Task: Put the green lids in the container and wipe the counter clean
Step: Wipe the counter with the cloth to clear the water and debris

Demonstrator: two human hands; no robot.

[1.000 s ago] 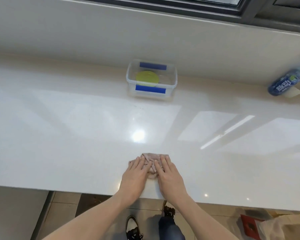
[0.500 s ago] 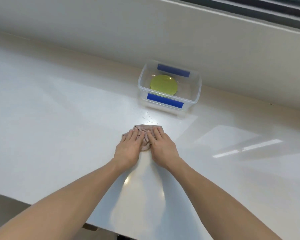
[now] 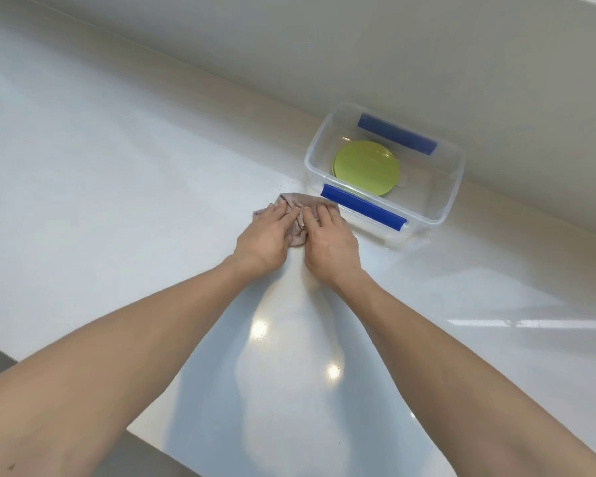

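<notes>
Both hands are down on a small crumpled cloth [image 3: 298,220], side by side and pressing it flat against the white desk [image 3: 117,201]. The left hand [image 3: 264,237] has its fingers laid over the cloth's left part, slightly bent at the knuckles; the right hand [image 3: 329,242] covers the right part the same way. Neither seems to pinch the cloth; they bear down on it with fingers mostly extended.

The green lids [image 3: 366,168] already lie stacked inside the clear container [image 3: 427,215], which sits near the back wall with its blue clips [image 3: 362,207] showing. The cloth's far edge is now just beside the container's near wall, maybe touching it; I cannot say for sure.

So the lid part looks done, and the wiping is the step in hand. To do it well, I'd keep even pressure with both palms and sweep up to the container without shoving it. A few dark specks [image 3: 283,184] sit on the desk just to the left of the container, so the stroke should swing that way to catch them, then cover the ground on either side.

Compared with a second ago, the hands and cloth have travelled from the desk's near edge across to the container, and the arms are stretched well forward. The container itself appears not to have moved.
</notes>
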